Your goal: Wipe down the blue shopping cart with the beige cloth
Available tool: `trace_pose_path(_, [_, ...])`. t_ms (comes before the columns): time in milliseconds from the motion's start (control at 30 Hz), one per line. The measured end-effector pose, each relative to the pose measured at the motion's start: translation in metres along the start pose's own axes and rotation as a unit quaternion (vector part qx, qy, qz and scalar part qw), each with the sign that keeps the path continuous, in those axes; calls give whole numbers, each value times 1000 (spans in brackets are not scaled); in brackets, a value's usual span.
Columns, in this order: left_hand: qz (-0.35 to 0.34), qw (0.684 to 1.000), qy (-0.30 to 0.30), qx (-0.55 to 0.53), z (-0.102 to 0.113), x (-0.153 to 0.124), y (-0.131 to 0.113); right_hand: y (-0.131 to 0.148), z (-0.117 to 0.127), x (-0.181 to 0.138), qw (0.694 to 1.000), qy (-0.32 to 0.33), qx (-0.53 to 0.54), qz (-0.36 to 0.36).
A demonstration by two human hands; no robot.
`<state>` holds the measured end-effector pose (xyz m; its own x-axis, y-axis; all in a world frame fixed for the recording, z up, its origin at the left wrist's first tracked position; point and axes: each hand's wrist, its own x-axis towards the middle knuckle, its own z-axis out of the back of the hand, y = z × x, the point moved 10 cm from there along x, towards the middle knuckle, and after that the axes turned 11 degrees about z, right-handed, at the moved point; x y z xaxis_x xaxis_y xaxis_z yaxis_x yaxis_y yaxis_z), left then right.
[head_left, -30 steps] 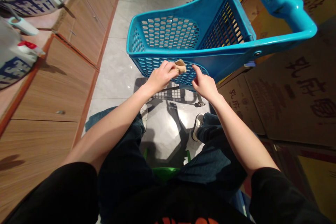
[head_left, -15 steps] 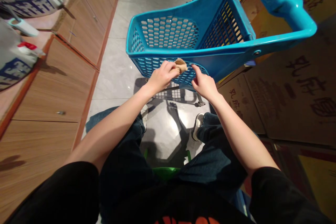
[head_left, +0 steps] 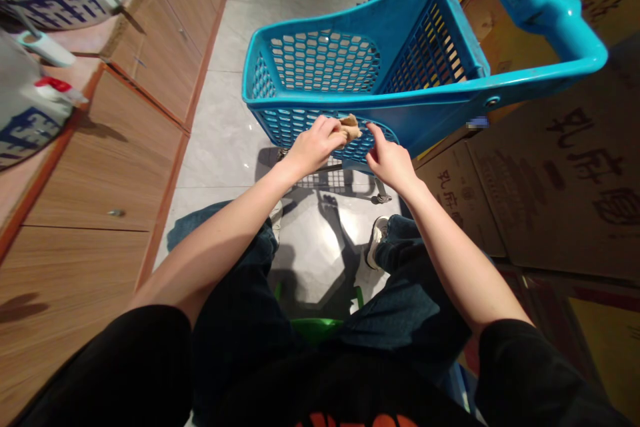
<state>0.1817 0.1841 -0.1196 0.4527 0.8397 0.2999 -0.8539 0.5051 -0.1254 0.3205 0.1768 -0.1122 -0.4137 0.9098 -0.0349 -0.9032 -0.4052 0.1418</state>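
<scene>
A blue plastic shopping cart (head_left: pixel 440 103) with lattice sides stands in front of me, its handle toward the upper right. My left hand (head_left: pixel 315 143) is closed on a crumpled tan cloth (head_left: pixel 350 128), pressed against the near lattice side. Just right of the cloth, my right hand (head_left: pixel 391 159) is at the same side panel. Its index finger lies along the lattice, with the thumb lower down and the other fingers curled, their tips hidden. The cart's basket holds nothing that I can see.
Wooden cabinets (head_left: pixel 100 167) line the left, with large white-and-blue containers (head_left: pixel 65 0) on top. Stacked cardboard boxes (head_left: pixel 550 193) rise on the right. Below me is a green seat (head_left: pixel 315 328). Grey floor tiles (head_left: pixel 220 107) run ahead between the cabinets and cart.
My left hand and the cloth have shifted slightly right and down along the lattice, closer to my right hand. The right hand stays in nearly the same place.
</scene>
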Motion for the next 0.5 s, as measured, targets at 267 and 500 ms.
trace_pose_path(267, [-23,998,57,24,-17,-3,-5,0,0,0,1000,9,-3,-3])
trace_pose_path(500, [35,999,3,-23,16,1,7,0,0,0,1000,8,-3,-1])
